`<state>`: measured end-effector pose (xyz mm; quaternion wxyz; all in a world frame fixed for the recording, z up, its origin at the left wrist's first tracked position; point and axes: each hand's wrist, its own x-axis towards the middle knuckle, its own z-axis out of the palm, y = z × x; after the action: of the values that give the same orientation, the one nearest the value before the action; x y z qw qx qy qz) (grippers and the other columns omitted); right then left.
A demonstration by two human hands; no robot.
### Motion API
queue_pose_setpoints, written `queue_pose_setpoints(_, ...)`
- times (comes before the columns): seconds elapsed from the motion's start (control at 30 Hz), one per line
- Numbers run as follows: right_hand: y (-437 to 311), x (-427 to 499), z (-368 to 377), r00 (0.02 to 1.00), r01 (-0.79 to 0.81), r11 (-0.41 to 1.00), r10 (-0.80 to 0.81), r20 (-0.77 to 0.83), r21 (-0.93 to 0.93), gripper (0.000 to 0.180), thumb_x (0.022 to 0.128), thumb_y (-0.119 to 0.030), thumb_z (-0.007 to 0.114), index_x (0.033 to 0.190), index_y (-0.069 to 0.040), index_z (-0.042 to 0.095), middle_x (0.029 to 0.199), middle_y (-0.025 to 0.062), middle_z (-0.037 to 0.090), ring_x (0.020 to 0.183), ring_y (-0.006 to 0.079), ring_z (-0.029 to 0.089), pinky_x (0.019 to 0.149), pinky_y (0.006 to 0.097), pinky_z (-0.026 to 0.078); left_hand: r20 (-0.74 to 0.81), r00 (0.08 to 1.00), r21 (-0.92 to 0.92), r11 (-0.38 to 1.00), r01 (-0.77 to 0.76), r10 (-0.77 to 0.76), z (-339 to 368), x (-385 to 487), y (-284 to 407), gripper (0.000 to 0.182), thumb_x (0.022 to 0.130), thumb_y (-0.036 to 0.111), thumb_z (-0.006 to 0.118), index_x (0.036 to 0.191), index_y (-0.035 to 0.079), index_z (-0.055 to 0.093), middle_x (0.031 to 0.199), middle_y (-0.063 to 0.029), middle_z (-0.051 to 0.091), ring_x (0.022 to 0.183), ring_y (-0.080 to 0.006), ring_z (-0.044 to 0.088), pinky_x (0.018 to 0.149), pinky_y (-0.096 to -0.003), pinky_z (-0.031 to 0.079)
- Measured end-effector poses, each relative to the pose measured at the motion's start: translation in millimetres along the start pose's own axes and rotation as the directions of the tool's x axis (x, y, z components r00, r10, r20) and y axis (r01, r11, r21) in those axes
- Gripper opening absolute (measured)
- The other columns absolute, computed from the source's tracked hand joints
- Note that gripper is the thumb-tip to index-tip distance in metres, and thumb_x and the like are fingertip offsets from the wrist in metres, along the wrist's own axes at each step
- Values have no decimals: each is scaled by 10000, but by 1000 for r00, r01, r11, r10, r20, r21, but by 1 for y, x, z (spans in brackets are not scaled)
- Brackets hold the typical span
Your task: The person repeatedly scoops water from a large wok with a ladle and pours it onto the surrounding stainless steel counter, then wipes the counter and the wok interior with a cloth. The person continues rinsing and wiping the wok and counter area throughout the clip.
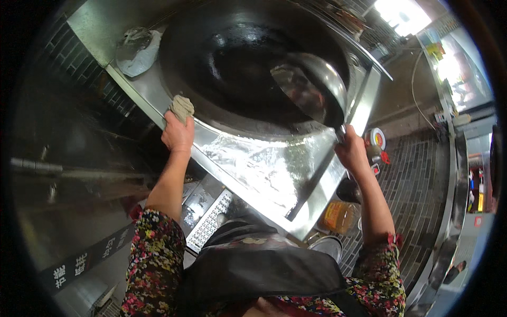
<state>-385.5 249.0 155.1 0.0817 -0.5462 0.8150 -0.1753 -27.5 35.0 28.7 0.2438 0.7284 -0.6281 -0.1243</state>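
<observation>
A large dark wok (245, 79), wet and shiny inside, is set into a stainless-steel stove top (253, 170). My left hand (177, 132) grips a crumpled grey-beige cloth (182, 107) by the wok's near-left rim. On the other side, my right hand (351, 148) is closed around the handle of a large metal ladle (330, 77). The ladle's wide bowl is tilted on its side over the right part of the wok, its hollow facing left. Whether its edge touches the wok, I cannot tell. The steel between my hands looks wet and reflects bright light.
A bowl-like thing with white plastic (138, 55) sits on the ledge left of the wok. Beyond the stove's right edge stand a white-lidded jar (375, 138), a large plastic jar (336, 216) and a round metal pot (328, 247). A person (455, 271) is far right.
</observation>
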Motion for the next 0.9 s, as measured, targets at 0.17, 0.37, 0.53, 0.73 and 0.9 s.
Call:
queue_pose_setpoints(0.17, 12, 182, 89, 933, -306, 948, 281, 224, 85, 385, 699, -160, 708, 1010, 15, 561, 981, 218, 641, 949, 349, 626, 784, 424, 507, -195, 972, -20, 991, -136, 129, 20, 0, -26, 472, 751, 306, 608, 1088, 21, 442, 967, -231, 616, 844, -447, 590, 727, -511, 484)
queue_pose_setpoints(0.37, 66, 307, 211, 828, -487, 871, 483, 286, -62, 417, 724, -217, 750, 1063, -7, 627, 1141, 152, 629, 1016, 276, 630, 834, 386, 514, -202, 972, -175, 972, -157, 120, 15, -7, -22, 542, 723, 277, 642, 1174, 39, 454, 995, -227, 616, 888, -446, 591, 754, -497, 497)
queue_pose_setpoints(0.53, 67, 341, 298, 813, -321, 909, 408, 416, -265, 303, 834, -220, 641, 1084, -49, 637, 1106, 135, 645, 1014, 284, 629, 823, 375, 512, -180, 979, -201, 971, -130, 93, 17, -10, -21, 567, 737, 309, 661, 1185, 36, 447, 983, -209, 625, 890, -414, 611, 732, -465, 512)
queue_pose_setpoints(0.73, -22, 324, 339, 524, -844, 252, 196, 829, 474, 119, 870, -89, 502, 777, -17, 521, 621, 95, 523, 538, 215, 506, 530, 375, 471, -152, 986, -83, 993, -88, 75, 3, -13, -27, 586, 738, 307, 661, 1210, 41, 437, 966, -210, 631, 862, -415, 621, 713, -459, 517)
queue_pose_setpoints(0.9, -23, 309, 304, 369, -926, -13, -236, 899, 376, 135, 862, -68, 508, 752, -61, 430, 567, 43, 457, 479, 154, 449, 471, 289, 439, -130, 988, -138, 986, -98, 80, 9, -8, -16, 592, 729, 308, 665, 1200, 44, 422, 962, -231, 621, 866, -441, 605, 719, -486, 503)
